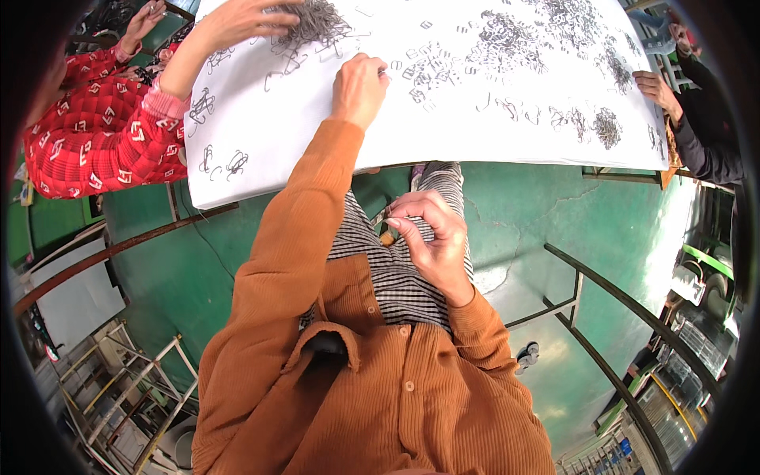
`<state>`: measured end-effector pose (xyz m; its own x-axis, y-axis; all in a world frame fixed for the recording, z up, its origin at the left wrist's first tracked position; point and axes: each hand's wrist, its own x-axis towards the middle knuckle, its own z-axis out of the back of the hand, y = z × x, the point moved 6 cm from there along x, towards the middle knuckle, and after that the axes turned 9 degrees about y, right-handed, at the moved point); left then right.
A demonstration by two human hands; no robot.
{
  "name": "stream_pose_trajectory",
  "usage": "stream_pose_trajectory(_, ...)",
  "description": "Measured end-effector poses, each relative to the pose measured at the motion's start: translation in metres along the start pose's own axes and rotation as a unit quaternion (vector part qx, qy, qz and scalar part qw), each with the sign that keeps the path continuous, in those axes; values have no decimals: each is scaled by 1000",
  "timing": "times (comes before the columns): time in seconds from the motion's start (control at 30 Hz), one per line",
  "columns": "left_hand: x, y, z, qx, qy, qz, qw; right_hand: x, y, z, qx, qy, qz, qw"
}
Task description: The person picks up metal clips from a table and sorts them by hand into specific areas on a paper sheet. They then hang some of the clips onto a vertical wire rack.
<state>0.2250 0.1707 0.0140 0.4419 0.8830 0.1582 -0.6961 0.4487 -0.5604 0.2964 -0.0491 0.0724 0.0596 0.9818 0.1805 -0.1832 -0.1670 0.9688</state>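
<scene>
My left hand [360,89] is over the white-covered table [443,138], fingers curled closed near a scatter of small dark buckle-like frames [427,67]. A bit of something dark shows at its fingertips, too small to name. Above my lap, my right hand [434,241] has thumb and forefinger pinched together. What they hold, if anything, cannot be made out. A small tan object [387,237] shows just below the pinch. Beyond my left hand lies a heap of dark bent wire hooks [317,22].
At left, a co-worker's hand [241,22] in a red sleeve reaches over the hook heap. Another person's hand [655,89] rests at the table's right edge. More dark pieces [511,39] are heaped toward the far side. A metal frame [609,317] stands on the green floor at right.
</scene>
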Motion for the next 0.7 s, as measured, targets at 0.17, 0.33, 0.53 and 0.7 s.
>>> stream_pose_trajectory(0.17,-74,13,27,-346,87,140,924,7,-8,-2,-15,-1,-1,1000)
stream_pose_trajectory(0.33,-140,-10,65,-491,47,201,846,26,-11,-15,-27,6,25,999)
stream_pose_trajectory(0.53,-160,-14,84,-472,15,198,859,41,-10,-32,-57,11,47,997)
stream_pose_trajectory(0.7,-162,-10,88,-458,21,182,870,50,-12,-40,-75,32,40,996)
